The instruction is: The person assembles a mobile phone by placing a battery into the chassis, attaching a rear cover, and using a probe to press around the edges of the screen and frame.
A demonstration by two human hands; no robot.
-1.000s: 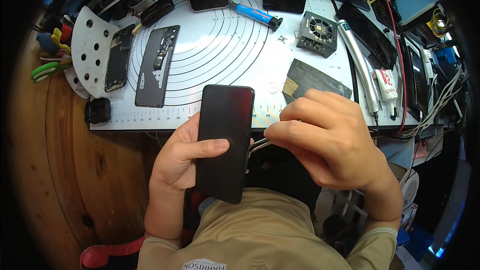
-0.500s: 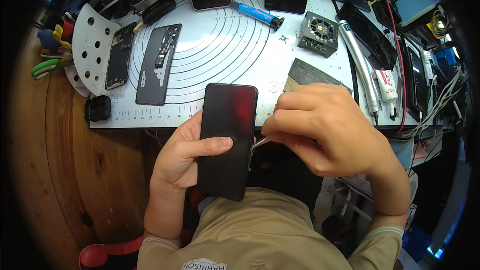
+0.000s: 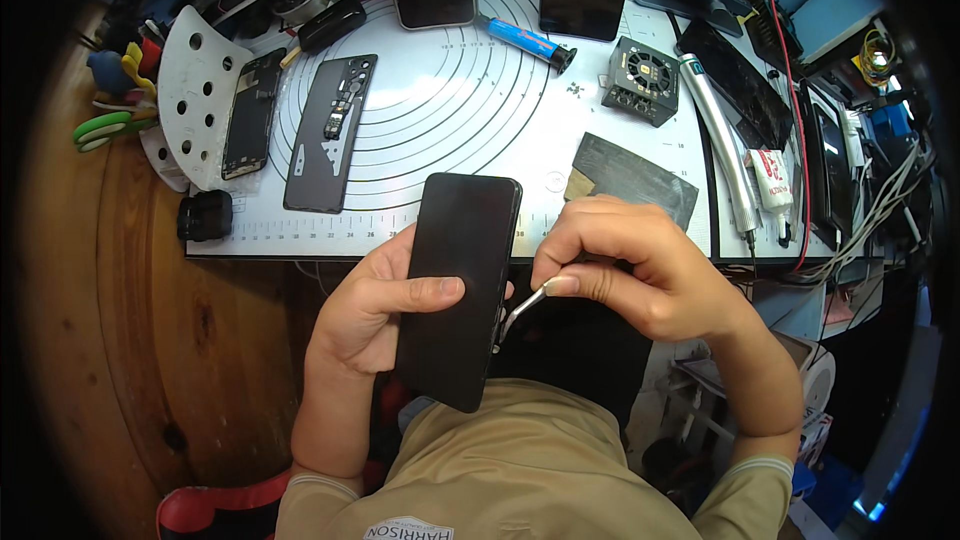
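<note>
My left hand (image 3: pixel 365 305) is wrapped round a dark smartphone (image 3: pixel 450 340), thumb across its black screen and fingers behind. The phone tilts slightly, its top pointing away from me, held above my lap in front of the table edge. Between the thumb and fingertips of my right hand (image 3: pixel 640 265) are thin silver curved tweezers (image 3: pixel 523 308), only the bent end showing. Their tip is at the phone's right edge, low on the side. A tiny piece (image 3: pixel 496 347) shows at that edge by the tip; I cannot tell what it is.
On the white worktable (image 3: pixel 440 130) lie a phone back cover (image 3: pixel 318 165), a phone frame (image 3: pixel 252 115), a blue syringe (image 3: pixel 525 40), a black fan unit (image 3: pixel 642 80), a grey plate (image 3: pixel 635 175) and a silver pen-shaped tool (image 3: pixel 720 140). Cables (image 3: pixel 890 200) crowd the right side.
My right hand has turned and dropped slightly, and more of the tweezers shows, with the tip lower along the phone's edge. The red glare on the screen is gone.
</note>
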